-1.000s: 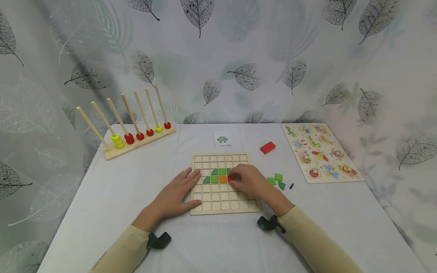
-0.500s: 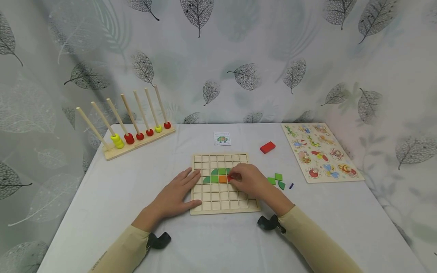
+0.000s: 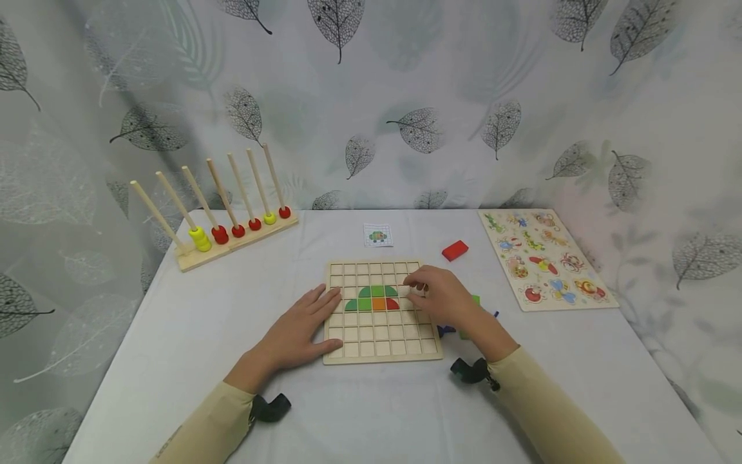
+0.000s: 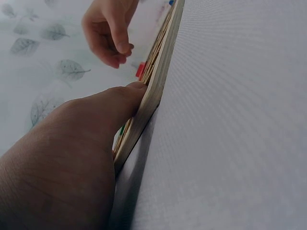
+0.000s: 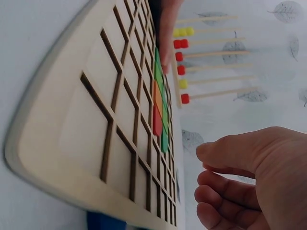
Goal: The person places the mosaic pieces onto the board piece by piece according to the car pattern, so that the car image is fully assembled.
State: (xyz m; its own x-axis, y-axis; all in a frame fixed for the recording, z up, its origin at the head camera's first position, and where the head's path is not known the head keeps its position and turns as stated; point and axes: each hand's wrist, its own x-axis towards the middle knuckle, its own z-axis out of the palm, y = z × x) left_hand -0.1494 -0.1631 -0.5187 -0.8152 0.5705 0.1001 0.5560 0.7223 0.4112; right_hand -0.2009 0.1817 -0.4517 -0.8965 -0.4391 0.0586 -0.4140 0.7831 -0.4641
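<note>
My left hand (image 3: 297, 332) lies with spread, straight fingers on the left edge of a wooden grid board (image 3: 382, 361); in the left wrist view its thumb (image 4: 127, 98) rests on the board's rim. Several tiles sit in the grid: green ones, an orange square (image 3: 379, 303) and a red quarter-round tile (image 3: 393, 303). Above the board's right side hovers my right hand (image 3: 445, 296), fingers loosely curled. In the right wrist view, nothing shows between that hand's thumb and fingers (image 5: 208, 182), and it is apart from the board.
A small pattern card (image 3: 378, 236) and a red block (image 3: 455, 251) lie behind the board. Loose green (image 3: 476, 299) and blue tiles (image 3: 446, 330) are partly hidden by my right arm. A peg abacus (image 3: 237, 241) stands back left; an insect puzzle board (image 3: 547, 261) lies at right.
My right hand has let go of the red tile, which now lies in the grid, and has moved up and to the right. The left hand has stayed put.
</note>
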